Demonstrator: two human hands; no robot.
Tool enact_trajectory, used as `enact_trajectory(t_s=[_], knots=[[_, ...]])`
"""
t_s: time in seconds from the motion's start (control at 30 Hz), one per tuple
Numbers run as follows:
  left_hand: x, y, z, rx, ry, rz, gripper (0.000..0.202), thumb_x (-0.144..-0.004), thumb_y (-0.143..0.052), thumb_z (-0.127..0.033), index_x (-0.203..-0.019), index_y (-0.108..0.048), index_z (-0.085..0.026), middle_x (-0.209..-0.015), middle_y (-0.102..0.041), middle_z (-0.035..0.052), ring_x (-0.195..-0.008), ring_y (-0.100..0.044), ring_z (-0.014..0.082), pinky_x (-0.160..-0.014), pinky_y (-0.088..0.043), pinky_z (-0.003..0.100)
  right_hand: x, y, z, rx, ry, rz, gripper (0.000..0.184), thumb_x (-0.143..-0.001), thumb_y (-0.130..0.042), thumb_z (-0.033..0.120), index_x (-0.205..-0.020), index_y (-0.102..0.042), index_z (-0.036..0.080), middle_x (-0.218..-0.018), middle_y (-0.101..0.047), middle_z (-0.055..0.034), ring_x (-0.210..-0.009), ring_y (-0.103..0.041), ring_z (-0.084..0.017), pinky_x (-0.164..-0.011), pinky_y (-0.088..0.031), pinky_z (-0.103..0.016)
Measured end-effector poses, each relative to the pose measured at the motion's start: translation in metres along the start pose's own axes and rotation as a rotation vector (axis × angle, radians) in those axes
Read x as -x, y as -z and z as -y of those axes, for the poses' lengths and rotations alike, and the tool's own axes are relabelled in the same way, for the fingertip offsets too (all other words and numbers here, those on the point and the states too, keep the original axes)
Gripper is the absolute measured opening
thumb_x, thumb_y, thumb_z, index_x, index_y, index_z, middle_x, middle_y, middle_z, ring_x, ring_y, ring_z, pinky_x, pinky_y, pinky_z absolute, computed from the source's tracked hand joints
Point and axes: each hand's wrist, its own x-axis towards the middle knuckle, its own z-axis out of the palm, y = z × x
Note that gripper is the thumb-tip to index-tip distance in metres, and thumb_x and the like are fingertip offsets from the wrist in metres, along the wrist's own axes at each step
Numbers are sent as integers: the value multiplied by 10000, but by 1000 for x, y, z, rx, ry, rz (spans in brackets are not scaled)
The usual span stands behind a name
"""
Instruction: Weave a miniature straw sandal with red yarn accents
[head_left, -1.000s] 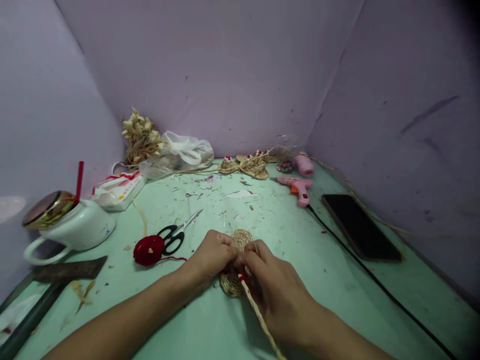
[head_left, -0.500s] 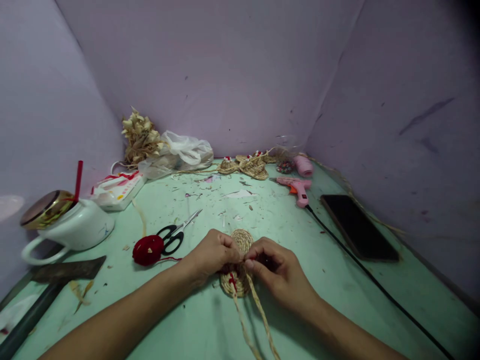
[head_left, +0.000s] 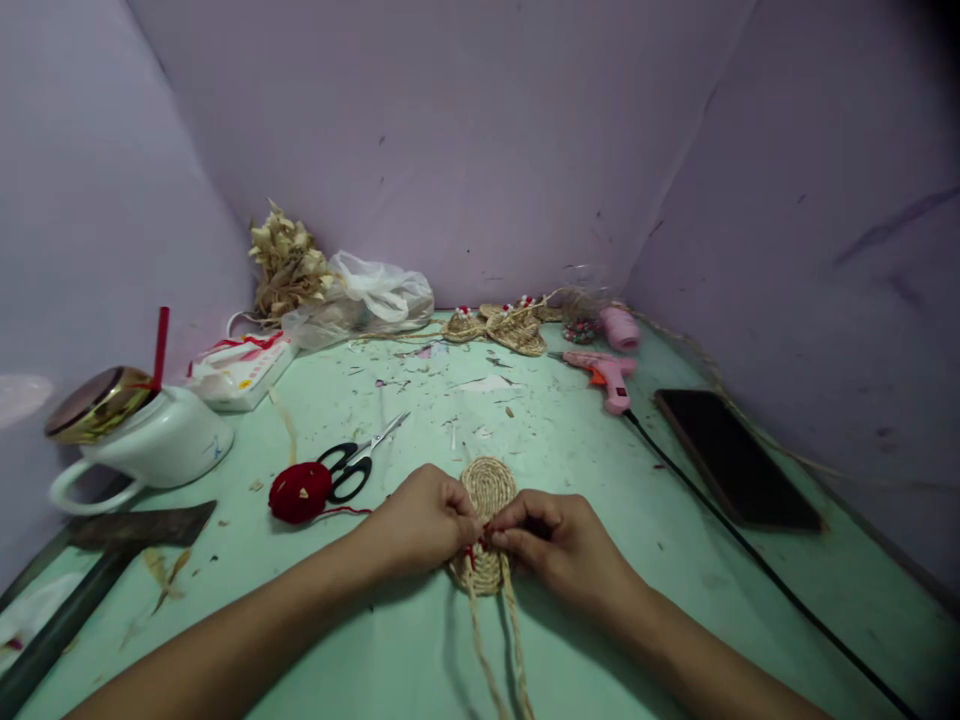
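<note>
A coiled, sole-shaped straw piece lies on the green table between my hands. Two plaited straw cords trail from its near end toward me. Both hands are closed in a pinch over its middle, fingertips almost touching. Bits of red yarn show on the straw and at the fingertips of my left hand and my right hand. My fingers partly hide the yarn and the straw beneath. A ball of red yarn sits left of my left hand, its strand running toward that wrist.
Black-handled scissors lie beside the yarn ball. At left are a hammer and a white mug. On the right lie a pink glue gun, its black cord, and a phone. Small straw slippers rest by the back wall.
The view has shifted slightly. My hands stay pinched at the straw piece's middle; the right fingertips have turned a little, and red yarn shows more clearly between the hands.
</note>
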Motion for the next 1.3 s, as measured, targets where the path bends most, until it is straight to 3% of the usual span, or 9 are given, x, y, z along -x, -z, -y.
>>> enact_trajectory(t_s=[0.13,0.3,0.47,0.63,0.8,0.93,1.1,1.3], knots=[[16,10,-11,-295,-95,-64,148,-605,-471,-189,-571,-606,-138,-484,-513,-13,-462,-408,90,-432,-259,205,-4,-7,4,-190,-116,-79,98,-616,-627,153,-627,-530,158,-531,-545,30,-450,-495,-83,-429,-406,-198],[32,14,-28,-513,-231,-86,165,-644,-474,-190,-578,-622,-159,-500,-525,-5,-493,-422,99,-465,-264,215,-4,-10,3,-189,-128,-108,59,-614,-624,167,-600,-569,151,-524,-548,22,-452,-480,-83,-433,-394,-203],[30,2,-30,-434,-338,-89,174,-692,-484,-231,-611,-616,-151,-548,-530,-9,-521,-428,95,-493,-287,210,1,-5,2,3,16,-56,96,-658,-574,137,-669,-668,158,-584,-603,0,-533,-516,-107,-482,-398,-211],[21,0,-24,-287,-313,49,261,-739,-432,-245,-545,-569,-136,-467,-431,-36,-455,-364,74,-439,-251,200,1,-3,3,21,38,-47,99,-654,-572,124,-677,-665,150,-597,-620,-5,-558,-536,-116,-511,-411,-216],[12,5,-13,-246,-270,-82,216,-727,-405,-171,-719,-620,-144,-498,-482,-32,-483,-395,82,-465,-277,196,-1,-4,-1,-143,-40,-37,36,-662,-598,177,-663,-614,145,-563,-589,13,-484,-495,-80,-463,-390,-195],[11,-2,-9,-411,-333,-84,210,-696,-412,-148,-580,-587,-161,-494,-460,-25,-498,-397,88,-473,-261,207,0,-3,-3,-129,-34,-32,30,-663,-604,173,-657,-606,144,-563,-575,16,-487,-482,-76,-464,-378,-193],[13,-8,-9,-510,-294,-195,168,-676,-433,-180,-669,-601,-186,-546,-533,-7,-495,-411,99,-478,-248,223,-1,-2,-2,-133,-38,-25,23,-655,-602,160,-653,-601,137,-564,-572,8,-488,-469,-75,-465,-364,-197],[15,-8,-9,-592,-337,-207,154,-666,-442,-199,-565,-554,-169,-476,-454,-20,-443,-330,83,-450,-218,229,-2,-2,4,-164,-71,-27,27,-614,-574,104,-626,-584,126,-589,-604,-26,-517,-504,-93,-489,-384,-213]])
